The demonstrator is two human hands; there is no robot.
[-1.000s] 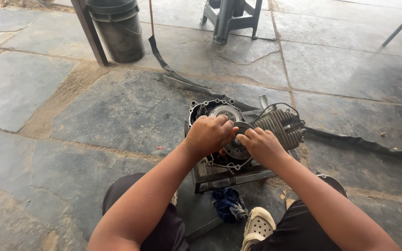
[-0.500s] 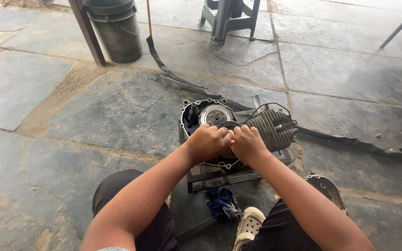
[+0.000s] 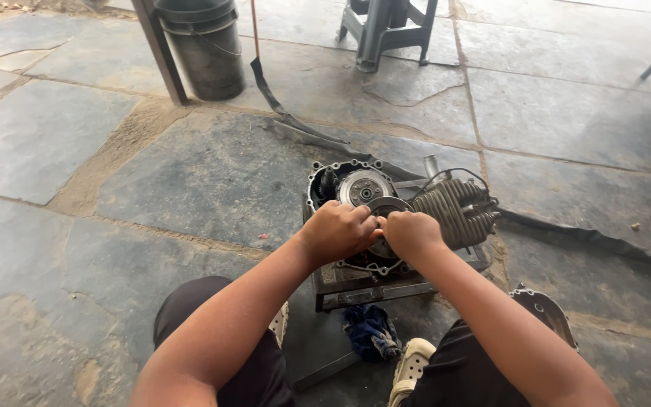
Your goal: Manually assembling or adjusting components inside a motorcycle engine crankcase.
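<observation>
Head view: the engine (image 3: pixel 386 218) sits at centre frame on a low metal stand (image 3: pixel 363 286) over the stone floor (image 3: pixel 190 173), its side cover off and its finned cylinder (image 3: pixel 453 211) pointing right. The left hand (image 3: pixel 337 230) and right hand (image 3: pixel 410 234) both close on the round clutch plate (image 3: pixel 386 207) at its lower edge. Judged advice: keep the pull even on both sides, square to the shaft, and brace the engine against tipping. A blue rag (image 3: pixel 371 332) lies below.

Bare forearms, dark trousers (image 3: pixel 220 332), and pale perforated shoes (image 3: pixel 410 369), seemingly clogs.
</observation>
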